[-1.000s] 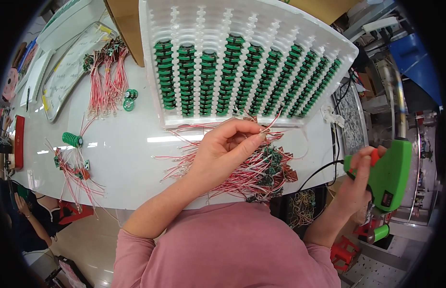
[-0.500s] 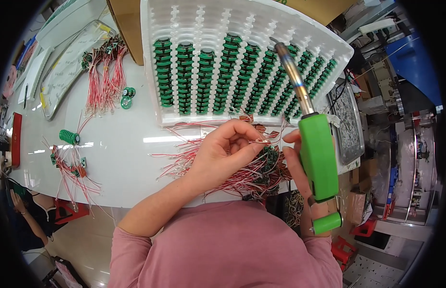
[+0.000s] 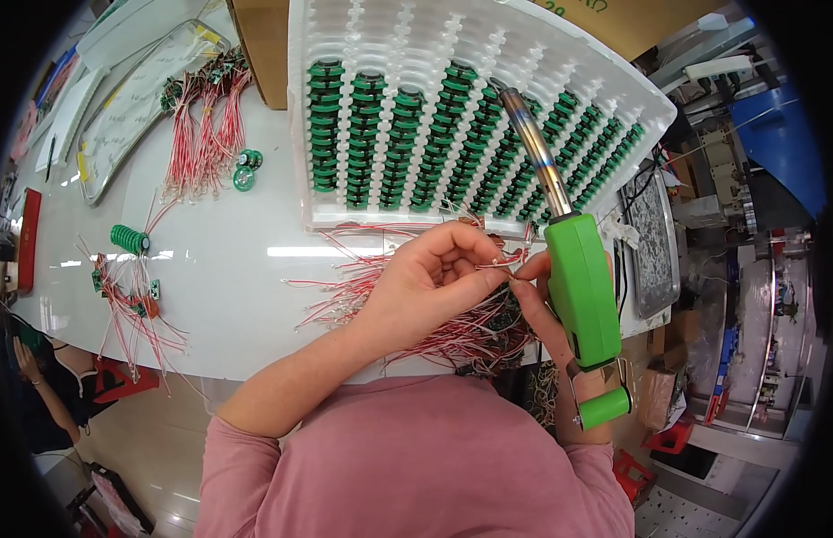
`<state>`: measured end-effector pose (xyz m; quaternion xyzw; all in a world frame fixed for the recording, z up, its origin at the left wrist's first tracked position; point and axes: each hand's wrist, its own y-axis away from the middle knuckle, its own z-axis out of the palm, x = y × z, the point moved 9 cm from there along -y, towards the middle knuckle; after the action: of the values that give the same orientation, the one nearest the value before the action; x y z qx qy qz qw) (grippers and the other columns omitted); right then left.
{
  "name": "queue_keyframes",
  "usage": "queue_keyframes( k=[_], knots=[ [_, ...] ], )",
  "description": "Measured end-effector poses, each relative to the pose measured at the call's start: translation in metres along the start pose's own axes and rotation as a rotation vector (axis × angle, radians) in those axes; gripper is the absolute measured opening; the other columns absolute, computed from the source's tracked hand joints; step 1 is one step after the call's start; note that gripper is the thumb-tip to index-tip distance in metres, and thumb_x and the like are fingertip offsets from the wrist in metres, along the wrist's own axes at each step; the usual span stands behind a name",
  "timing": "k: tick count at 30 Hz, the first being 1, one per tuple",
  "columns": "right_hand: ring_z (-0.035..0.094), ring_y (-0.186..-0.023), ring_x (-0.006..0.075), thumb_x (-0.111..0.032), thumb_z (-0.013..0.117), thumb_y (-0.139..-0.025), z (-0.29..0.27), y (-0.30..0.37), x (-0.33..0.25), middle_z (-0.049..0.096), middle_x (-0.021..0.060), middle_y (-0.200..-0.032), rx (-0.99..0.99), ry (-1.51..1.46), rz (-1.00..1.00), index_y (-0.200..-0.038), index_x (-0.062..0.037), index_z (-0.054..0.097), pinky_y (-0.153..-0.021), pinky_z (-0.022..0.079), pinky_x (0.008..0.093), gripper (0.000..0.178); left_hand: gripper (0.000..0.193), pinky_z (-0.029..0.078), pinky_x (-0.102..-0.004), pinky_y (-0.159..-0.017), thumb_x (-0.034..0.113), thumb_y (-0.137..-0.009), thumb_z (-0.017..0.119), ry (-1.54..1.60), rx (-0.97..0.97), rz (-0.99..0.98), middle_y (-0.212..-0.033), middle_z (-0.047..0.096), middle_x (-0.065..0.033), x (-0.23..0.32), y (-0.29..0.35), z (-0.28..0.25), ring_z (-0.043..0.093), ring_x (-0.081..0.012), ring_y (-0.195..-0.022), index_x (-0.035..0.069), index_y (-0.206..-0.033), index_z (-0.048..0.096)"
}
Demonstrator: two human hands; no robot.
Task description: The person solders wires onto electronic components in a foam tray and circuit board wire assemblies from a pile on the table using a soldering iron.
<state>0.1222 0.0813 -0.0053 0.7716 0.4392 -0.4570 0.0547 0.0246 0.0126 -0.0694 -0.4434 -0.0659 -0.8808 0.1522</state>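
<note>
Pinching red and white wires point(image 3: 499, 264), left fingers point(image 3: 475, 286) face the right hand point(image 3: 539, 311) gripping a green soldering gun point(image 3: 584, 287).

A soldering gun point(image 3: 584, 291) and wired boards point(image 3: 448, 341) show a workshop.

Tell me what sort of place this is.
Probably an electronics assembly workshop: a white foam tray holds rows of green parts, red and white wires lie heaped on the table, and there's what looks like a soldering gun.
</note>
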Motion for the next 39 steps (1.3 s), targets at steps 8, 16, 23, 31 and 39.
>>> queue_keyframes(
  k=[8,16,23,31,39],
  knots=[
    [0.059,-0.076,0.0112,0.002,0.069,-0.067,0.006,0.0,0.006,0.057,0.0058,-0.086,-0.079,0.016,0.03,-0.103,-0.0011,0.042,-0.066,0.047,0.0209,0.045,0.014,0.038,-0.0132,-0.059,0.002,-0.079,0.058,0.041,0.009,-0.029,-0.082,0.052,0.0034,-0.002,0.0,-0.002,0.046,0.0006,-0.068,0.004,-0.092,0.052],
    [0.059,-0.074,0.011,0.003,0.067,-0.069,0.001,0.004,0.017,0.058,0.0065,-0.083,-0.021,0.023,0.173,-0.105,-0.0004,0.041,-0.066,0.048,0.022,0.045,0.019,0.043,-0.0172,-0.07,0.001,-0.08,0.057,-0.089,0.066,-0.015,-0.089,0.056,-0.0018,-0.001,0.0,-0.007,0.052,-0.0045,-0.08,0.004,-0.096,0.047],
    [0.059,-0.074,0.0116,0.002,0.068,-0.069,-0.001,0.004,0.011,0.059,0.0077,-0.085,0.086,0.026,0.062,-0.104,-0.0002,0.041,-0.068,0.048,0.0235,0.044,0.026,0.045,-0.0226,-0.079,0.005,-0.084,0.053,0.059,0.034,-0.017,-0.105,0.056,-0.0112,-0.001,-0.001,0.0,0.054,-0.0126,-0.098,0.002,-0.106,0.04],
    [0.048,-0.062,0.0057,-0.001,0.065,-0.072,0.005,0.0,-0.005,0.054,0.0002,-0.077,0.186,-0.154,-0.055,-0.091,-0.004,0.049,-0.054,0.038,0.0186,0.026,0.028,0.045,-0.023,-0.08,0.008,-0.087,0.05,0.145,0.008,-0.024,-0.107,0.055,-0.0121,-0.006,-0.001,-0.002,0.055,-0.0133,-0.095,0.002,-0.111,0.038],
    [0.058,-0.08,0.0154,0.004,0.062,-0.074,0.001,0.001,0.0,0.056,0.013,-0.094,0.068,0.05,-0.022,-0.108,0.0012,0.04,-0.069,0.048,0.0252,0.04,0.023,0.048,-0.0227,-0.076,0.006,-0.087,0.05,-0.068,0.031,-0.072,-0.104,0.056,-0.0108,-0.009,-0.003,-0.01,0.057,-0.0142,-0.091,0.0,-0.109,0.047]
  ],
)
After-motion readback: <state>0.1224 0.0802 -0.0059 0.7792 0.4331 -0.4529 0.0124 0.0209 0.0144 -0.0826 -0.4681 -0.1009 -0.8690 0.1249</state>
